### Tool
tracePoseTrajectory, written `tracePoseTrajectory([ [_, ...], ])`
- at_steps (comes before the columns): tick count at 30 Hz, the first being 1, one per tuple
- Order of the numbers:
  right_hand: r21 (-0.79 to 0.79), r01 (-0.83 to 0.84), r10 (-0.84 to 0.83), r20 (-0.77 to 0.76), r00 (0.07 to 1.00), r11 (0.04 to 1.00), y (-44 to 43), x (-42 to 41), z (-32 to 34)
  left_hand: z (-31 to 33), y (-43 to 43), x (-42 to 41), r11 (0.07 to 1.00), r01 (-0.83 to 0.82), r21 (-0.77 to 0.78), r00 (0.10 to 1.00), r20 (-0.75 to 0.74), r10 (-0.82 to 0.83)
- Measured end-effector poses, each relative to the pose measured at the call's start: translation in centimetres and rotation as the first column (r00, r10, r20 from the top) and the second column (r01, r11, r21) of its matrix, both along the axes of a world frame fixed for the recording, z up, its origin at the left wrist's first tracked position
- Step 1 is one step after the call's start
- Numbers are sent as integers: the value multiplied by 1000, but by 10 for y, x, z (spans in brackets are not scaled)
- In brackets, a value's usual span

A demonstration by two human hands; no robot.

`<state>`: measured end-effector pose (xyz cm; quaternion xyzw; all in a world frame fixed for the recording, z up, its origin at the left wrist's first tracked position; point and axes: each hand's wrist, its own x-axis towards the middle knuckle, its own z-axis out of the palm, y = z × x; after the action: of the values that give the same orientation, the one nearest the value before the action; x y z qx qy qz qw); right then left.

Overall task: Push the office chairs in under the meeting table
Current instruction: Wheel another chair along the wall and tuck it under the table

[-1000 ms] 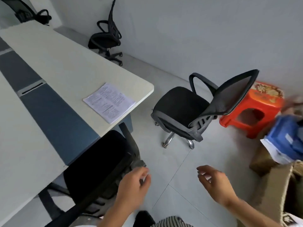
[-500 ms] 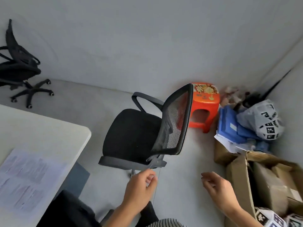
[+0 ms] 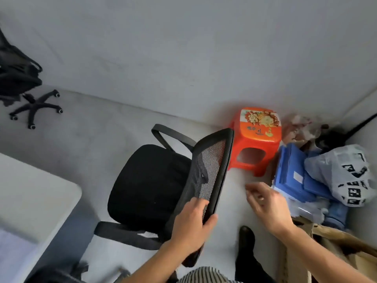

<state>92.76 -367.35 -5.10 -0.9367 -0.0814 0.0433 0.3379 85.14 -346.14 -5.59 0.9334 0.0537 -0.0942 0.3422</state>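
A black office chair point(image 3: 149, 186) with a mesh backrest stands on the floor right of the white meeting table's corner point(image 3: 30, 201), its seat facing the table. My left hand point(image 3: 191, 223) grips the near edge of the mesh backrest. My right hand point(image 3: 265, 203) hovers to the right of the backrest, fingers apart, holding nothing. A second black chair point(image 3: 18, 82) stands far left by the wall. The top of another black chair point(image 3: 55, 274) shows at the bottom left beside the table.
An orange plastic stool point(image 3: 257, 139) sits against the wall just behind the gripped chair. Blue folders point(image 3: 299, 176), a printed white bag point(image 3: 346, 176) and a cardboard box point(image 3: 336, 248) crowd the right corner. My shoe point(image 3: 246, 240) is on the grey floor below the chair.
The view swung right from the table to the free-standing chair. My left hand rose and took hold of its backrest; my right hand lifted up beside it.
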Motion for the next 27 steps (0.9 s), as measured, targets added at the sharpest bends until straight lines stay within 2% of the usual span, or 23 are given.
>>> tracePoseTrajectory([
  [3, -53, -212, 218, 172, 961, 976, 3, 68, -1, -7, -23, 11, 982, -179, 52, 983, -22, 181],
  [5, -89, -360, 370, 303, 878, 929, 12, 110, -2, -8, -37, 14, 955, -285, 87, 957, -30, 288],
  [7, -120, -482, 490, 359, 794, 868, 28, 147, -1, -9, -48, 13, 910, -374, 179, 921, -42, 387],
  [9, -139, -583, 592, 339, 732, 801, 48, 173, -3, -9, -57, 6, 832, -475, 285, 854, -78, 514],
  [12, -164, -713, 730, 98, 676, 682, 81, 191, -13, -7, -65, 1, 707, -585, 398, 744, -85, 663],
  [13, -215, -723, 744, 28, 667, 656, 89, 195, -17, -6, -66, 2, 685, -594, 420, 726, -86, 682],
  [15, -298, -695, 731, 15, 682, 655, 96, 201, -24, -3, -64, 10, 669, -592, 448, 717, -86, 692],
  [17, -303, -684, 725, 35, 688, 664, 100, 211, -26, -2, -58, 21, 663, -591, 459, 720, -71, 690],
  [20, -327, -722, 771, 36, 636, 610, 118, 231, -27, -8, -40, 39, 632, -630, 451, 702, -17, 712],
  [27, -352, -724, 785, 50, 618, 593, 206, 282, -36, -7, 49, 89, 573, -679, 459, 675, 83, 733],
])
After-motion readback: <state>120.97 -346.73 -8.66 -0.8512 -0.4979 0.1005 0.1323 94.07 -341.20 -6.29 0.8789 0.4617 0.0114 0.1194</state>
